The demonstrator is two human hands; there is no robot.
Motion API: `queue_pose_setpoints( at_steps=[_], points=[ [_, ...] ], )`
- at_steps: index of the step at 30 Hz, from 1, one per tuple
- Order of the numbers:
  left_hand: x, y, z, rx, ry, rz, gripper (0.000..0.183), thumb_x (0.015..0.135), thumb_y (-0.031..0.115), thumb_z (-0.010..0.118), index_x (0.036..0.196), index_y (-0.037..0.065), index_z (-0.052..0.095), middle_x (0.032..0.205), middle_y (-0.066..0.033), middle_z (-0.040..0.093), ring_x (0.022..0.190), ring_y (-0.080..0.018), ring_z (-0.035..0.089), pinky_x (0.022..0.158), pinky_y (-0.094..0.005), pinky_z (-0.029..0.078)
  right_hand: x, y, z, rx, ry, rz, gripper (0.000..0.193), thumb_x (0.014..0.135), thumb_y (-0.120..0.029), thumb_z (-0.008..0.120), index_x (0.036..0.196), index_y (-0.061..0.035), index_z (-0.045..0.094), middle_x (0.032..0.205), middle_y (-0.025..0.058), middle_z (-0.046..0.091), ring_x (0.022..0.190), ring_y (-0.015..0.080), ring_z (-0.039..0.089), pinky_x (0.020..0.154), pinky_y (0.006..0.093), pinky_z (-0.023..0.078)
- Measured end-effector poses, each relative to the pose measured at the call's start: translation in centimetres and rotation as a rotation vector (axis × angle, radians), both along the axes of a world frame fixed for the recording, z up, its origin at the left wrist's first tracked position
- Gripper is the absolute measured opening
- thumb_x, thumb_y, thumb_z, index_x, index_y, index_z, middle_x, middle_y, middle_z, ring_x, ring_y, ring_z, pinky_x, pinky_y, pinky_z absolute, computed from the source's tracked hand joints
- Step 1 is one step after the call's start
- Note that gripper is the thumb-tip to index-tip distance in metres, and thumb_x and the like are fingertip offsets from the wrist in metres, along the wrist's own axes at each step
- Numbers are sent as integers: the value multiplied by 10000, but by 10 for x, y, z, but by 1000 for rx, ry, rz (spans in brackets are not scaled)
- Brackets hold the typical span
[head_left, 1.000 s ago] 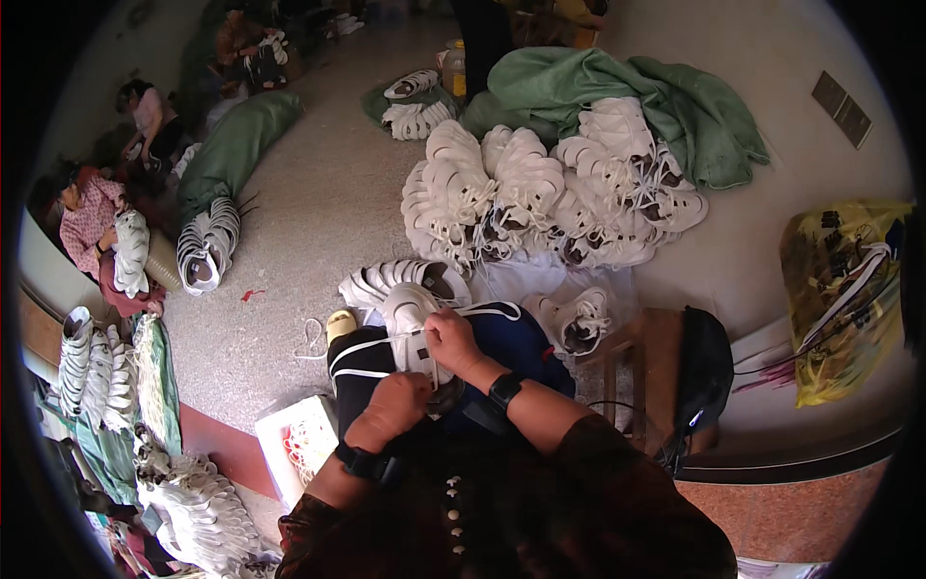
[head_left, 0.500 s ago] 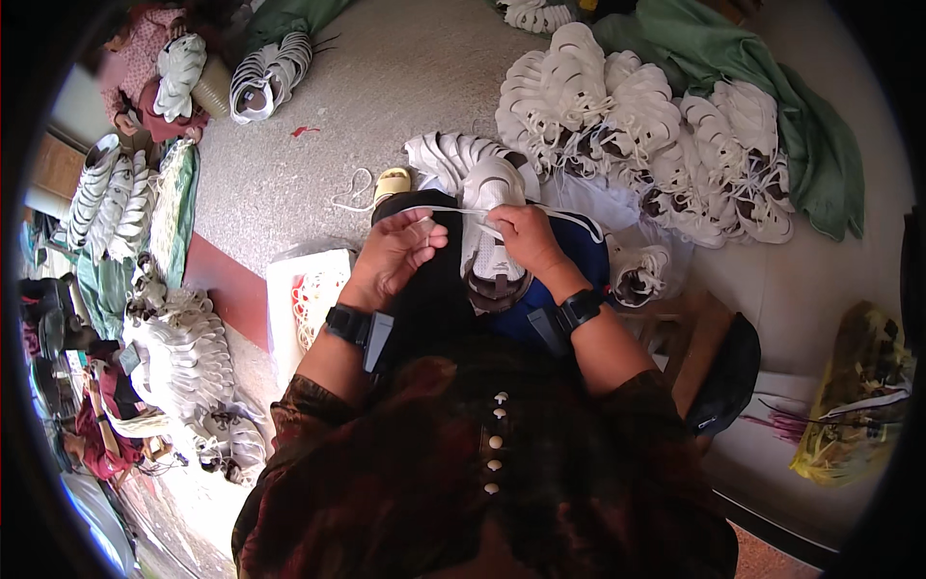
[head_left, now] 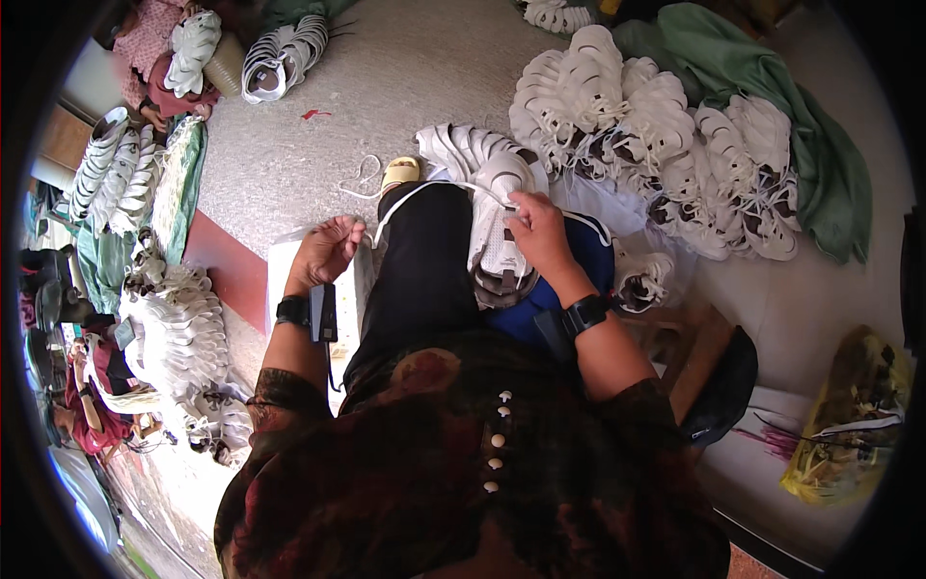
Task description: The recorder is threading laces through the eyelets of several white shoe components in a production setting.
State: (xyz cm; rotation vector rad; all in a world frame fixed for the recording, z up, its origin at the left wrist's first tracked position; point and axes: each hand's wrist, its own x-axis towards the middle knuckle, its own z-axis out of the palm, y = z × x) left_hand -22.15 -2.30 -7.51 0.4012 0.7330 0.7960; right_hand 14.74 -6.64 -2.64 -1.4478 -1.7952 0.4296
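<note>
A white sneaker point(head_left: 497, 236) lies on my lap, partly over blue cloth, its brown-lined opening toward me. A white shoelace point(head_left: 431, 182) arches from its lacing area over my black trouser leg to the left. My left hand point(head_left: 329, 251), left of that knee, has its fingertips pinched together on the lace's end. On the sneaker's right side my right hand point(head_left: 542, 236) is closed, thumb and fingers gripping its edge where the lace meets it; exactly what is pinched there is partly hidden. Another lace loop point(head_left: 590, 222) curves out right of that hand.
A row of nested white shoes point(head_left: 463, 150) lies just beyond my knees. Heaped white shoes point(head_left: 598, 87) and green cloth point(head_left: 820, 145) are at far right. A white box point(head_left: 282, 280) stands left of my leg. More stacked shoes point(head_left: 178, 333) and a seated person point(head_left: 154, 48) are leftward.
My left hand has moved left and slightly down, away from the sneaker, drawing the lace out into a longer arch. The right hand stays at the sneaker. The view has shifted slightly.
</note>
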Motion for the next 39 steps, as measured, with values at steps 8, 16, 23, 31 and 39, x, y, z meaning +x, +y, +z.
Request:
queue_pose_setpoints(
  at_steps=[8,16,23,31,39],
  points=[
    [143,1,84,394,291,-153,46,810,46,602,851,53,623,785,-8,626,683,-53,553,562,-182,422,38,10,9,44,37,-159,226,663,86,528,842,-32,599,819,139,567,777,316,570,692,369,469],
    [195,3,66,391,406,-104,38,820,16,568,842,36,592,719,-18,602,591,-70,543,515,-182,437,32,16,7,11,-99,33,126,680,1,569,781,-48,627,779,142,579,764,330,572,702,393,476],
    [196,6,61,374,406,-114,65,803,7,581,859,39,586,726,-19,607,603,-73,558,527,-182,453,24,22,16,-120,-335,40,38,693,-30,556,709,-36,590,732,152,575,728,346,563,648,426,453],
    [206,4,63,386,450,-60,74,778,-20,596,832,24,571,716,-33,598,605,-90,571,543,-191,477,32,19,25,-13,-648,-160,94,634,-28,575,725,-52,566,681,85,581,780,262,555,657,399,402],
    [216,11,49,536,636,-9,89,747,-62,597,797,-7,548,690,-47,585,563,-85,547,496,-200,456,-2,3,31,-22,-371,206,146,689,7,580,821,-47,605,788,136,537,778,334,553,693,404,458]
  ],
)
